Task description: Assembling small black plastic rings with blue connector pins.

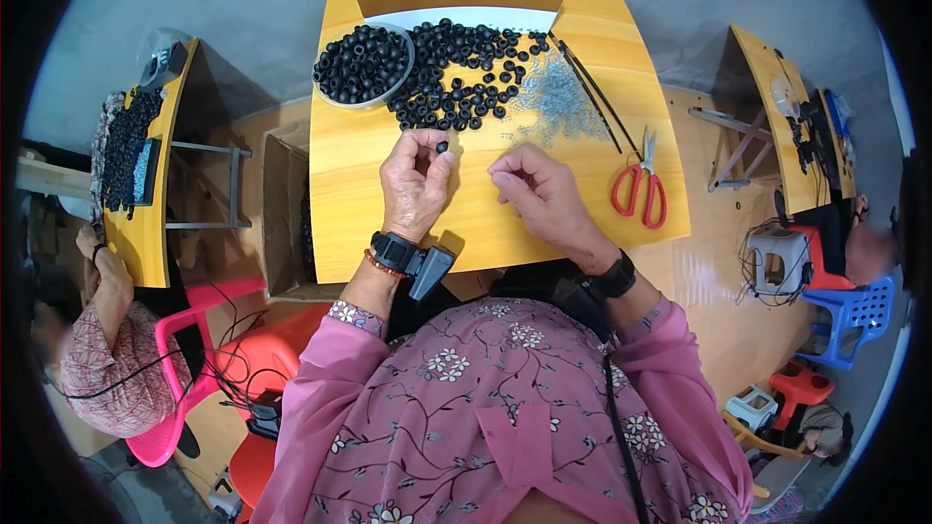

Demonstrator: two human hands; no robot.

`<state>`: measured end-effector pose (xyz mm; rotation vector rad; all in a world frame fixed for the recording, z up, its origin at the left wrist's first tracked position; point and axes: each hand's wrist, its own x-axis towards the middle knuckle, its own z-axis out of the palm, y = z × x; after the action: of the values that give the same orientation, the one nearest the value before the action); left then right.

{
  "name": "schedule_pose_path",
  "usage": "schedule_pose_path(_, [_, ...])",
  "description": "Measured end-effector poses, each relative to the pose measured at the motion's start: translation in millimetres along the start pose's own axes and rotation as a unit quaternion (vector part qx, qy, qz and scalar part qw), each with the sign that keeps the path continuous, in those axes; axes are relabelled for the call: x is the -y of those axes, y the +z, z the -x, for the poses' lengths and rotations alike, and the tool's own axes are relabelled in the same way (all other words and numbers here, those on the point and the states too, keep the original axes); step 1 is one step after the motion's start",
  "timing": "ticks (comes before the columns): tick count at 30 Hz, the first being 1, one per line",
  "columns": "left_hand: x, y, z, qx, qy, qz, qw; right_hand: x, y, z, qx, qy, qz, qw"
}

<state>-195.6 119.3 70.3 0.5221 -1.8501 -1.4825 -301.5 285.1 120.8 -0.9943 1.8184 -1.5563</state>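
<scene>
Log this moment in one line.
left hand: pinches round black bead | right hand: curled, contents unclear | nearby: red-handled metal scissors, clear round tub of black beads

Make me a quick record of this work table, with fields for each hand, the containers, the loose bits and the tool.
Left hand: pinching one black bead
Right hand: fingers curled in, held apart from the left; too small to tell if it grips anything
Bowl: round, heaped with black beads
Box: at the far edge, black beads inside
Loose bits: black beads spread beside the bowl; small clear pieces to their right
Tool: red-handled scissors, right side
Surface: yellow table
</scene>
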Motion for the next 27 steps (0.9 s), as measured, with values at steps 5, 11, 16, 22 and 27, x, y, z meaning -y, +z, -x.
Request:
schedule_pose_path(5, [1.3, -8.2, 2.6, 0.019, -0.018, 0.057, 0.998, 2.7, -11.2, 12.6, -0.016, 0.08, -0.14, 0.987])
schedule_pose_path(11, [-24.5, -6.7, 13.0, 0.048, -0.075, 0.168, 0.982, 10.4, -19.6, 11.5, -0.042, 0.066, -0.151, 0.985])
schedule_pose_path(16, [-20.4, 5.0, 31.4, 0.067, -0.081, 0.152, 0.983, 21.4, -10.1, 1.1, -0.033, 0.057, -0.209, 0.976])
schedule_pose_path(22, [-16.9, 3.3, 30.6, 0.073, -0.081, 0.142, 0.984, -6.4, -2.2, -16.7, -0.012, 0.042, -0.172, 0.984])
schedule_pose_path(27, [-9.3, 3.7, 30.1, 0.059, -0.105, 0.208, 0.971, -13.0, 11.0, -25.0, -0.005, 0.036, -0.087, 0.996])
